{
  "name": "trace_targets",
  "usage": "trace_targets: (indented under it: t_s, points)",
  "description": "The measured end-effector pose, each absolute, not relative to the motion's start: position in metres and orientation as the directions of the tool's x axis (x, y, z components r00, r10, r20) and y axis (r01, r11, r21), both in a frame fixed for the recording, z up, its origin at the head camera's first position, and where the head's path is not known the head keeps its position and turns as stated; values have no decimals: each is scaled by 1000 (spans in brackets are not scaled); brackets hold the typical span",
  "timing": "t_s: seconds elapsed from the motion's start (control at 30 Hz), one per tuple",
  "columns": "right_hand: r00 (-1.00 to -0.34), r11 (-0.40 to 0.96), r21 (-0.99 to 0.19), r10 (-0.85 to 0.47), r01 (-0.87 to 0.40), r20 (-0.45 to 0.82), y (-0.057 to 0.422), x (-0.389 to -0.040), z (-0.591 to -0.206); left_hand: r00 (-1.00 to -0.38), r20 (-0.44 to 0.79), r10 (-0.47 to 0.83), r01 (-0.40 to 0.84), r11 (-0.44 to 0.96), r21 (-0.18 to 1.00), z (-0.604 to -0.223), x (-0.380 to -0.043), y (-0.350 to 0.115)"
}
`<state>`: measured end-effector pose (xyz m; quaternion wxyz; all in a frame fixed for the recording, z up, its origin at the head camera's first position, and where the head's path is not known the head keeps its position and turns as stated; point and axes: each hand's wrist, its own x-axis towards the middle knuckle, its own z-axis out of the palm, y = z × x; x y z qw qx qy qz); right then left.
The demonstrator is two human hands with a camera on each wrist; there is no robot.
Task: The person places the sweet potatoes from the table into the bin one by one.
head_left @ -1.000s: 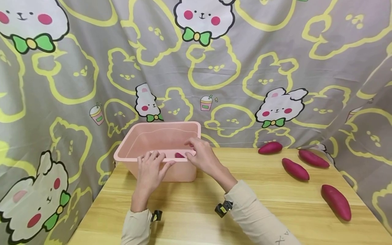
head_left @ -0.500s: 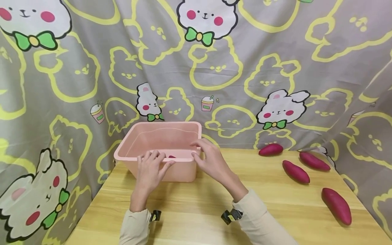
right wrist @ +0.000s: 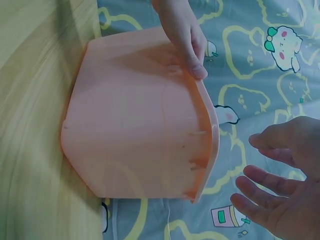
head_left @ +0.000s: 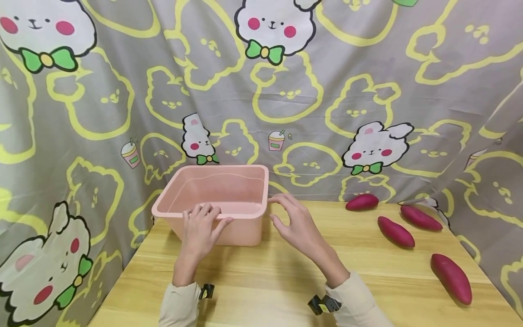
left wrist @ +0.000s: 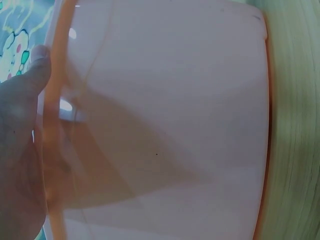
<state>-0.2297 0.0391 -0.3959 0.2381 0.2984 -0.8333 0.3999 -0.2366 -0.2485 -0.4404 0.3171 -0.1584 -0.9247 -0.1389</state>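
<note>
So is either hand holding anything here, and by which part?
The left hand grips the pink bin by its near rim, fingers hooked over the edge. The right hand holds nothing; it hovers open beside the bin.

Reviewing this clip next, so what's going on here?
A person's left hand grips the near rim of a pink plastic tub on a wooden table. The right hand hovers open beside the tub's right corner, holding nothing. Four purple sweet potatoes lie on the table to the right.
</note>
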Motion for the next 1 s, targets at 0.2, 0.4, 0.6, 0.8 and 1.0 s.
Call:
trace_targets:
  t_s: [0.2, 0.4, 0.6, 0.8, 1.0]
  points:
    - [-713, 508, -531, -280, -678, 643, 53, -222, -405, -752, 628, 201, 373, 915, 153, -441, -238, -249]
    - [-734, 543, -542, -230, -641, 639, 78, -213, -418, -757, 616, 218, 394, 905, 163, -440, -240, -241]
    - [-735, 578, -527, -204, -624, 647, 98, -206, -429, -737, 639, 219, 406, 900, 160, -440, -240, -239]
    - [-731, 594, -517, -187, -616, 656, 110, -207, -431, -747, 631, 208, 387, 908, 159, -440, -239, -243]
    - [-746, 617, -514, -188, -596, 639, 118, -211, -435, -760, 619, 198, 370, 915, 162, -441, -236, -247]
